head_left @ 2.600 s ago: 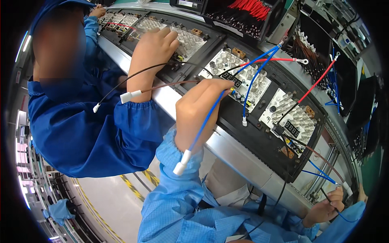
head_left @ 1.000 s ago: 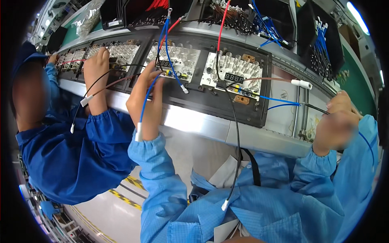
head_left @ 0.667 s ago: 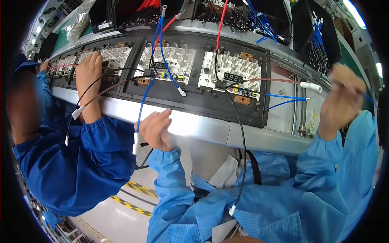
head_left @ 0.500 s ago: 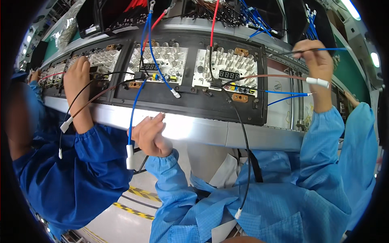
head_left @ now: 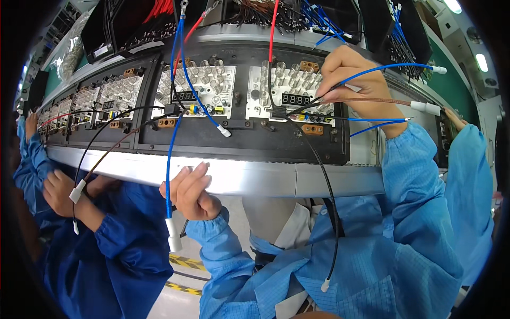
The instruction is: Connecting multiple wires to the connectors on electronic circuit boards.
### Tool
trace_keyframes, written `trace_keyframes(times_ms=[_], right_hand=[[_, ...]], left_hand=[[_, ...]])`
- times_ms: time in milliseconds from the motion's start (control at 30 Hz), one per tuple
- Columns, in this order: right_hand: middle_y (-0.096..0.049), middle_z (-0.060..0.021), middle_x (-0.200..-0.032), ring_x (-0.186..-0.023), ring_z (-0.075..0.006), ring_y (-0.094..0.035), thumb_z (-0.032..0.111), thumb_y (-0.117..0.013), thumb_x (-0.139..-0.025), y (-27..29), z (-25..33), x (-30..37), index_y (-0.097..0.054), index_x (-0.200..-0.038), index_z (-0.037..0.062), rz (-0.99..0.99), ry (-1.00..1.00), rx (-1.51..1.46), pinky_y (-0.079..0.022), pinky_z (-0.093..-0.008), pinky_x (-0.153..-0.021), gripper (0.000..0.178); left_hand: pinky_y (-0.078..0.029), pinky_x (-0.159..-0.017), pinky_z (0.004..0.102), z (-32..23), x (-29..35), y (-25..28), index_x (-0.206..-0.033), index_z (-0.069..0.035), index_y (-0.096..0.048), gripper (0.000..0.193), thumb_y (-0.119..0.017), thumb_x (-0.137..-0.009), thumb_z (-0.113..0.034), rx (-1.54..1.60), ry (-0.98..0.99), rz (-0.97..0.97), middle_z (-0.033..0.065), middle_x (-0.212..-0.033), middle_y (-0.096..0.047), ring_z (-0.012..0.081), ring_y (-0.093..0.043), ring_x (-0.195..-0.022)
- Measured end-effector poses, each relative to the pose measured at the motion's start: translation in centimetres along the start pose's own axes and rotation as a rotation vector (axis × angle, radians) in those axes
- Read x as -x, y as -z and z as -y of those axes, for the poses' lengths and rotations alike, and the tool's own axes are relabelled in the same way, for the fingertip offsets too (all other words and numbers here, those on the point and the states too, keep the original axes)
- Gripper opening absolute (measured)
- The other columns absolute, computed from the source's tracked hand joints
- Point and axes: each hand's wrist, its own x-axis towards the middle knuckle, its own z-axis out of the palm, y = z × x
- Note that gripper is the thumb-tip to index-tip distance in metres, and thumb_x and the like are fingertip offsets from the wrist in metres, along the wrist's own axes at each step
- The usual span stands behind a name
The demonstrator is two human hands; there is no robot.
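My right hand (head_left: 357, 80) pinches a blue wire (head_left: 382, 67) near its dark end, over the right circuit board (head_left: 255, 109). The wire's other end has a white connector (head_left: 439, 70) and sticks out to the right. Just beneath the fingers runs a brown wire (head_left: 382, 100) with a white plug at its tip. At the front metal rail (head_left: 249, 175), my left hand (head_left: 192, 192) has loosely bent fingers apart, with no visible grip. A hanging blue wire (head_left: 169, 175) with a white connector passes beside those fingers. Black frames hold the boards, with clear cylinders and a small display.
A black wire (head_left: 328, 186) hangs over the rail toward my lap. Behind stand black bins (head_left: 340, 16) of red, black and blue wires. To the left, a co-worker's hand (head_left: 61, 191) in a dark blue sleeve is beside a white plug; another person's sleeve (head_left: 467, 186) is at right.
My right hand has moved left and down with the blue wire, from beside the frame to over the right board. The co-worker's hand at left has dropped from the boards below the rail.
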Motion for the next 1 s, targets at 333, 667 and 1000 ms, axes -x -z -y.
trace_keyframes(times_ms=[333,667,1000], right_hand=[[-0.055,-0.0029,-0.084,-0.080,-0.0181,-0.054,0.013,-0.075,-0.070,0.1,-0.3,0.4,-0.069,-0.080,0.0062,0.017,0.026,0.012,-0.044,-0.0304,-0.069,0.013],[-0.057,-0.0017,-0.082,-0.079,-0.0188,-0.053,0.021,-0.073,-0.074,0.2,-0.7,0.1,-0.069,-0.078,0.0080,0.003,0.049,0.046,-0.042,-0.0328,-0.069,0.014],[-0.059,-0.0029,-0.079,-0.077,-0.0196,-0.056,0.016,-0.079,-0.067,0.4,-1.0,0.7,-0.070,-0.075,0.0082,-0.090,0.138,0.228,-0.043,-0.0328,-0.069,0.014]], left_hand=[[-0.023,-0.106,0.0330,-0.6,-0.1,-0.8,-0.084,-0.016,-0.065,0.029,-0.040,-0.095,-0.026,0.048,0.046,-0.085,-0.0002,-0.087,-0.072,0.0167,-0.060,-0.096],[-0.023,-0.107,0.0334,-0.8,-0.3,-1.3,-0.081,-0.016,-0.064,0.030,-0.040,-0.095,-0.026,0.044,0.052,-0.100,0.0004,-0.087,-0.072,0.0169,-0.060,-0.096],[-0.023,-0.107,0.0343,-0.9,-0.3,-1.4,-0.082,-0.015,-0.064,0.033,-0.039,-0.097,-0.030,0.045,0.058,-0.088,0.0012,-0.087,-0.072,0.0183,-0.060,-0.097]])
